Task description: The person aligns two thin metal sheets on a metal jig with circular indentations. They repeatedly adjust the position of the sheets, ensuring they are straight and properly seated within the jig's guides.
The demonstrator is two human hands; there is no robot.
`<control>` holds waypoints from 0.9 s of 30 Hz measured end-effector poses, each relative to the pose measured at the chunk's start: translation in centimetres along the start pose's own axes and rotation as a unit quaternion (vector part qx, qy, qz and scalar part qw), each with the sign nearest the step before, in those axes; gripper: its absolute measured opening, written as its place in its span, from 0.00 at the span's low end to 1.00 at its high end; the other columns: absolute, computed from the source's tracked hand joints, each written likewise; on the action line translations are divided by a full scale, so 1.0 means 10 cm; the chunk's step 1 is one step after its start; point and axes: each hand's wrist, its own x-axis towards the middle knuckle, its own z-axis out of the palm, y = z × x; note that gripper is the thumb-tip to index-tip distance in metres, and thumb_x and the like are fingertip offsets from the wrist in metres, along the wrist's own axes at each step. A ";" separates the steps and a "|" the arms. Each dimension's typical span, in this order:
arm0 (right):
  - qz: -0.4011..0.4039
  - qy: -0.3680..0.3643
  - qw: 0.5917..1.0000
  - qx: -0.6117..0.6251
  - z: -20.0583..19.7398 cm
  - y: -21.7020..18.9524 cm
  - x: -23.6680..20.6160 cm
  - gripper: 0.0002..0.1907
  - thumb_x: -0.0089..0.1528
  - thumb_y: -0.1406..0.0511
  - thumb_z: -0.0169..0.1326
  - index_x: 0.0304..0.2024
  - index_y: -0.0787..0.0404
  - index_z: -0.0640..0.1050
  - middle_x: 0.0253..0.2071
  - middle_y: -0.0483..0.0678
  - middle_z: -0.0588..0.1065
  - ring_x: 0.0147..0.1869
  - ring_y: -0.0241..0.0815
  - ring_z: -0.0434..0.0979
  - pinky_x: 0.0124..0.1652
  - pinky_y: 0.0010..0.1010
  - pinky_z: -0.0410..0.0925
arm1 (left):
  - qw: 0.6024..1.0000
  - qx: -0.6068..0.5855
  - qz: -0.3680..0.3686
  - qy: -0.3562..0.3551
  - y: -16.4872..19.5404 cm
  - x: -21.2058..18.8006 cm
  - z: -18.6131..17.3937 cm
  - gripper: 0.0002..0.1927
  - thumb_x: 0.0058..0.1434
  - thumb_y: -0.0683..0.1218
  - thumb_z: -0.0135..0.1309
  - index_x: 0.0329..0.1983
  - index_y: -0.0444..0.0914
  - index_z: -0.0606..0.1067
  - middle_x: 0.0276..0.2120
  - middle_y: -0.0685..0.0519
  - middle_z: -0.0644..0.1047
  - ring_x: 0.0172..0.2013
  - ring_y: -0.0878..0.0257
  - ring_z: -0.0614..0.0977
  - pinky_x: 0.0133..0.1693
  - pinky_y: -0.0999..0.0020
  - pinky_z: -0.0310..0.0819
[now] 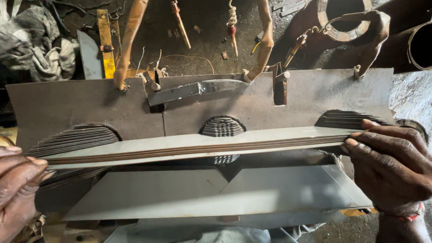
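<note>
- Head view: a long, thin stack of metal strips (198, 147) lies level across the middle of the picture, held at both ends above the rest of the work.
- The stack is made of several flat sheets pressed face to face; the top face is pale grey and dull, and the edge turned to the camera shows thin brownish lines between the layers.
- The left hand (18, 189) is closed on the stack's left end, fingers curled over the edge.
- The right hand (391, 166) grips the right end, fingers laid flat along the top face and the thumb out of sight beneath; a red band sits at the wrist.
- Behind the stack stands a wide, dark steel core (90, 105), with three fanned bundles of stepped laminations showing along its lower edge, the middle one (222, 127) just behind the stack.
- Below the stack lie flat grey sheets (216, 191) cut with slanted ends, meeting in a shallow V.
- On top of the core rests a curved grey metal bar (198, 88).
- Rusty orange hooks (128, 40) clasp the core's upper edge, and crumpled cloth (36, 40) lies on the dark floor at the upper left.
</note>
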 end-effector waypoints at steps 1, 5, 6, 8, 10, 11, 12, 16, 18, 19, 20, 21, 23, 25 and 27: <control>0.001 0.000 1.000 0.000 0.00 -0.02 0.01 0.06 0.61 0.76 0.64 0.39 0.63 0.84 0.43 0.54 0.81 0.54 0.52 0.83 0.55 0.38 0.77 | 1.000 0.002 0.000 -0.005 -0.04 -0.03 0.01 0.08 0.73 0.44 0.59 0.52 0.40 0.77 0.43 0.47 0.80 0.46 0.57 0.80 0.62 0.58 0.70; 0.012 -0.001 1.000 -0.005 -0.01 -0.08 0.05 0.06 0.62 0.76 0.63 0.40 0.62 0.84 0.43 0.53 0.81 0.55 0.51 0.83 0.54 0.35 0.77 | 0.999 -0.029 -0.014 -0.016 -0.17 -0.06 0.06 0.06 0.74 0.44 0.59 0.51 0.40 0.77 0.42 0.49 0.79 0.44 0.61 0.79 0.59 0.63 0.70; 0.015 0.002 1.000 -0.003 -0.01 -0.10 0.07 0.06 0.61 0.76 0.64 0.39 0.63 0.84 0.42 0.53 0.81 0.54 0.51 0.83 0.53 0.36 0.76 | 0.999 -0.044 -0.017 -0.011 -0.17 -0.05 0.07 0.06 0.73 0.44 0.59 0.51 0.40 0.77 0.42 0.49 0.79 0.44 0.61 0.79 0.58 0.64 0.71; 0.015 0.005 1.000 0.008 0.00 -0.12 0.10 0.06 0.59 0.76 0.64 0.37 0.63 0.84 0.41 0.54 0.80 0.53 0.52 0.82 0.53 0.37 0.77 | 0.997 -0.069 -0.022 -0.003 -0.15 -0.01 0.07 0.07 0.72 0.45 0.58 0.50 0.40 0.77 0.42 0.48 0.79 0.44 0.62 0.78 0.56 0.65 0.72; 0.014 0.012 1.000 0.023 0.01 -0.13 0.13 0.07 0.58 0.75 0.65 0.38 0.63 0.84 0.41 0.53 0.80 0.53 0.52 0.82 0.54 0.38 0.78 | 0.998 -0.060 -0.022 0.001 -0.08 0.06 0.05 0.07 0.71 0.45 0.59 0.50 0.39 0.77 0.42 0.48 0.80 0.45 0.61 0.78 0.56 0.65 0.73; 0.015 0.017 0.999 0.030 0.01 -0.14 0.14 0.07 0.58 0.75 0.65 0.38 0.62 0.84 0.40 0.53 0.80 0.52 0.51 0.82 0.55 0.37 0.78 | 0.999 -0.040 -0.020 0.002 -0.02 0.09 0.01 0.07 0.72 0.44 0.60 0.50 0.39 0.77 0.42 0.48 0.80 0.45 0.60 0.79 0.57 0.64 0.72; 0.022 0.027 0.999 0.035 0.03 -0.16 0.14 0.07 0.59 0.75 0.66 0.39 0.62 0.84 0.41 0.52 0.80 0.52 0.49 0.82 0.55 0.36 0.79 | 0.999 -0.027 -0.022 0.002 0.04 0.14 -0.01 0.07 0.71 0.43 0.60 0.50 0.39 0.78 0.42 0.48 0.80 0.46 0.59 0.79 0.57 0.63 0.73; 0.029 0.020 0.999 0.007 0.01 -0.20 0.15 0.08 0.59 0.75 0.66 0.40 0.61 0.84 0.41 0.51 0.80 0.52 0.49 0.82 0.53 0.34 0.78 | 0.999 -0.010 -0.040 0.016 0.30 0.37 -0.06 0.07 0.66 0.43 0.63 0.45 0.38 0.79 0.40 0.50 0.81 0.48 0.56 0.80 0.57 0.63 0.74; 0.031 0.018 0.999 0.003 0.01 -0.20 0.14 0.09 0.59 0.75 0.67 0.40 0.60 0.85 0.41 0.50 0.80 0.51 0.49 0.82 0.53 0.34 0.78 | 0.998 -0.022 -0.050 0.043 0.44 0.49 -0.05 0.06 0.67 0.41 0.65 0.44 0.37 0.79 0.40 0.51 0.81 0.48 0.56 0.80 0.56 0.64 0.75; 0.032 0.019 0.999 0.004 0.01 -0.20 0.14 0.09 0.60 0.75 0.68 0.40 0.60 0.85 0.41 0.50 0.80 0.51 0.48 0.82 0.52 0.34 0.78 | 0.997 -0.027 -0.052 0.055 0.51 0.56 -0.05 0.06 0.67 0.41 0.65 0.44 0.37 0.79 0.40 0.51 0.81 0.48 0.56 0.80 0.56 0.64 0.76; 0.033 0.021 0.999 0.005 0.01 -0.20 0.14 0.09 0.60 0.75 0.68 0.40 0.60 0.85 0.40 0.50 0.80 0.51 0.48 0.82 0.52 0.34 0.77 | 0.996 -0.029 -0.050 0.065 0.59 0.62 -0.08 0.06 0.68 0.40 0.66 0.45 0.37 0.80 0.40 0.51 0.81 0.48 0.57 0.80 0.56 0.64 0.76; 0.031 0.024 0.999 0.006 0.01 -0.20 0.14 0.08 0.60 0.75 0.68 0.39 0.60 0.84 0.40 0.50 0.80 0.51 0.48 0.82 0.51 0.33 0.77 | 0.996 -0.031 -0.048 0.067 0.65 0.69 -0.13 0.07 0.67 0.40 0.66 0.45 0.38 0.80 0.40 0.51 0.81 0.48 0.57 0.81 0.56 0.64 0.77; 0.034 0.020 0.999 -0.004 0.00 -0.21 0.16 0.08 0.61 0.75 0.67 0.39 0.60 0.84 0.40 0.50 0.80 0.51 0.47 0.83 0.51 0.33 0.76 | 0.996 -0.033 -0.046 0.062 0.78 0.83 -0.23 0.09 0.65 0.39 0.66 0.46 0.38 0.80 0.40 0.51 0.81 0.48 0.56 0.82 0.56 0.64 0.80; 0.041 0.006 0.999 -0.012 -0.03 -0.28 0.23 0.07 0.61 0.75 0.66 0.39 0.60 0.84 0.40 0.50 0.80 0.51 0.48 0.82 0.53 0.35 0.77 | 0.998 -0.026 -0.034 0.038 0.88 0.96 -0.33 0.11 0.61 0.39 0.66 0.46 0.38 0.80 0.39 0.51 0.81 0.49 0.55 0.83 0.55 0.64 0.81; 0.046 -0.007 0.999 0.004 -0.04 -0.40 0.37 0.07 0.59 0.74 0.67 0.38 0.61 0.83 0.39 0.50 0.79 0.48 0.47 0.82 0.55 0.39 0.77 | 0.999 0.002 -0.016 0.034 0.97 1.08 -0.42 0.10 0.58 0.38 0.65 0.43 0.38 0.81 0.38 0.50 0.81 0.48 0.53 0.84 0.52 0.63 0.81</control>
